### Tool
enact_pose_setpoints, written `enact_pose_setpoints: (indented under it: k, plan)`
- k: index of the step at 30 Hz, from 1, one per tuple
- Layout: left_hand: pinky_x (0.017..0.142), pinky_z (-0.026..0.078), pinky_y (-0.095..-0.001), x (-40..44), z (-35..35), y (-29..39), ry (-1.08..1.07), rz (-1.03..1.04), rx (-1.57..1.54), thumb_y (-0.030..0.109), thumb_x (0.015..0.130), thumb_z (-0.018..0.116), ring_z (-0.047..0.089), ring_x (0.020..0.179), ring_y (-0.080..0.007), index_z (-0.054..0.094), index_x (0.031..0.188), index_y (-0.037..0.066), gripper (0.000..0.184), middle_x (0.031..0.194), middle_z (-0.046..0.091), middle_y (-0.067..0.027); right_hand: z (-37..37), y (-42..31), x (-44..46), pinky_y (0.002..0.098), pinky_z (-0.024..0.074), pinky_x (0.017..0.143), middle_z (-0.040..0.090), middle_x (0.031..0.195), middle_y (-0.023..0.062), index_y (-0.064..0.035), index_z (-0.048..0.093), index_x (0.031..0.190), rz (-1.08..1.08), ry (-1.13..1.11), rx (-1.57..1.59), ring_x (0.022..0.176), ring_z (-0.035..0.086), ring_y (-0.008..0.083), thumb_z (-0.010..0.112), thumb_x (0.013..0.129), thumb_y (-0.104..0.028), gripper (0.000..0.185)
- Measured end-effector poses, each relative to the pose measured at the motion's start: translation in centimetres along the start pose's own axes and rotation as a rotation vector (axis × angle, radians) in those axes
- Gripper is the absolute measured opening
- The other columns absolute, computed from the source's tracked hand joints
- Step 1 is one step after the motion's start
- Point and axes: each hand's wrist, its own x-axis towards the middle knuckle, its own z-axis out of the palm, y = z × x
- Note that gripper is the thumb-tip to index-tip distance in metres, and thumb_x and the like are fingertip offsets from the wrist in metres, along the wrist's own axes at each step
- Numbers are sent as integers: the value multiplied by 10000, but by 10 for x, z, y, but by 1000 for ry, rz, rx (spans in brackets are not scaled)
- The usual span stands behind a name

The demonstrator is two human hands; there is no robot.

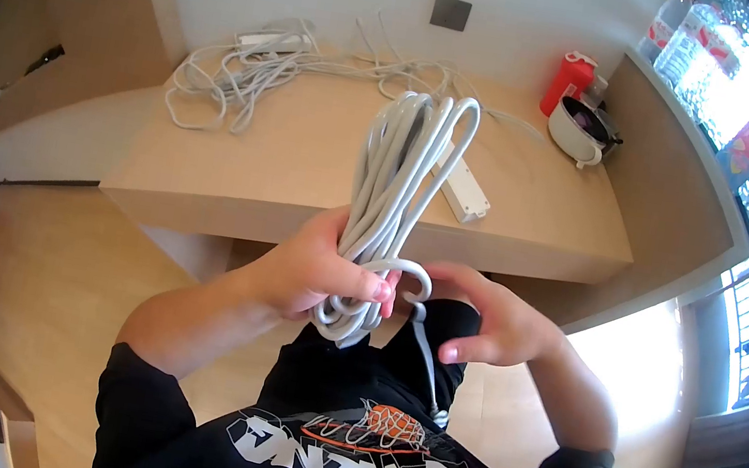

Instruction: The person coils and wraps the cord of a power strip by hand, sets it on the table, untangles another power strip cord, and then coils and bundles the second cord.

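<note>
- Head view, centre: the coiled cable was found upright in the frame, in front of the desk, its long loops gathered into one bundle.
- Head view, centre left: the left hand was clamped round the lower part of the bundle, thumb across the front. Judged sound; firm, even pressure there suited keeping the loops aligned.
- Head view, right of centre: the right hand had its thumb and fingers apart, beside the curved turn crossing the bundle. Whether a fingertip touched it could not be told.
- Head view, lower centre: the free length ran down over the lap. In my judgement, good practice called for light tension on it, with each turn laid snug and flat beneath the thumb, without twisting.
- Head view, upper centre: one loop top stood wider than the rest; evening it was judged advisable.
- Head view, upper left: the loose cables lay tangled on the desk, apart from the bundle; keeping them separate was judged prudent against snagging.
</note>
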Motion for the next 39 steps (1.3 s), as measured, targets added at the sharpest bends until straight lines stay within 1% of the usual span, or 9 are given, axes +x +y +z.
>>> enact_pose_setpoints:
  k: [2,5,12,15,17,19,22,33,39]
  plan:
    - [663,543,-384,3,2,-9,55,-26,1,49,661,707,666,743,-261,490,1179,13,563,852,631,-128,33,-11,15,286,490,884,623,1136,92,-14,468,1300,-145,161,471,1000,606,154,646,948,-202,437]
    - [678,546,-382,3,-2,-15,14,-33,-22,42,667,705,667,754,-259,487,1191,20,568,882,638,-131,31,-29,20,267,486,691,648,905,32,-18,548,1064,233,147,676,795,592,100,542,1005,-194,185]
    - [655,539,-389,10,-6,-37,-256,52,-351,251,728,803,652,724,-294,480,1173,26,594,799,588,-115,19,-36,15,356,456,567,598,681,133,-46,592,887,23,228,-134,595,581,301,588,958,-168,142]
    - [654,546,-382,7,-1,-33,-230,22,-380,254,801,765,648,720,-272,534,1034,25,401,802,601,-118,26,-32,6,387,456,556,584,674,133,-53,594,880,-125,245,-269,601,580,334,620,930,-157,119]
    - [640,538,-391,9,-4,-38,-255,-11,-383,250,780,759,642,695,-293,506,1100,18,470,780,591,-129,26,-36,6,411,459,540,584,675,133,-57,604,868,-179,208,-330,588,582,347,653,897,-136,97]
    - [621,521,-394,9,-4,-40,-278,-35,-365,274,741,760,633,666,-316,488,1143,9,553,748,573,-130,24,-45,13,406,477,539,616,710,126,-44,601,1019,-308,286,-443,605,606,349,663,887,-139,174]
    - [655,533,-406,9,-10,-48,-307,-68,-373,121,685,767,648,733,-331,505,1138,-11,540,788,592,-133,18,-67,14,400,523,595,666,853,135,-10,408,1356,-25,281,-440,685,658,348,679,872,-159,575]
    - [717,566,-353,1,-19,-56,-217,-58,-275,-4,702,719,668,814,-239,509,1230,13,569,916,616,-118,32,-34,38,333,550,677,577,1062,127,-58,522,1269,-194,411,-364,832,668,282,764,804,-110,527]
    - [711,573,-438,-2,-20,-79,-356,-27,-695,328,856,701,668,826,-338,500,1220,1,529,945,612,-163,22,-4,48,334,549,646,584,1081,116,-90,653,1101,-489,290,-446,795,671,279,767,772,-79,348]
